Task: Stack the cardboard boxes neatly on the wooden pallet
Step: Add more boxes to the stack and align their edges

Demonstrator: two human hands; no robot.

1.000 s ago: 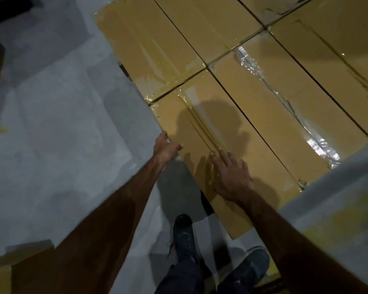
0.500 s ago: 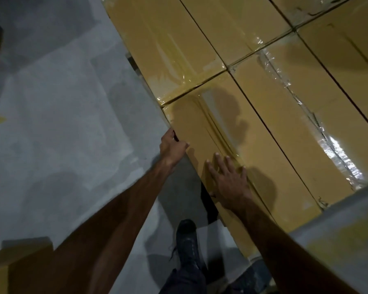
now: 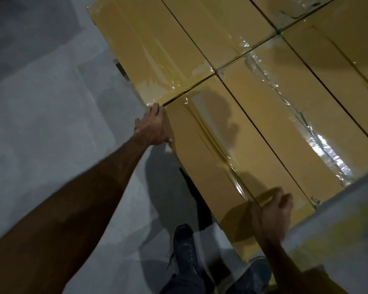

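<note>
- Head view, looking down: left arm stretched forward, left hand point(image 3: 154, 126) flat against the left edge of the nearest box point(image 3: 227, 164), fingers straight and together, tips at its far corner.
- Right hand point(image 3: 273, 217) at the near right corner of the same box, blurred, fingers curled over the top edge; firmness of hold cannot be told.
- Nearest box lying flush in a level layer of taped boxes point(image 3: 232, 35), touching neighbours behind and to the right.
- Pallet hidden beneath the boxes.
- Dark shoes point(image 3: 185, 247) on the grey floor point(image 3: 43, 115) just beside the stack.
</note>
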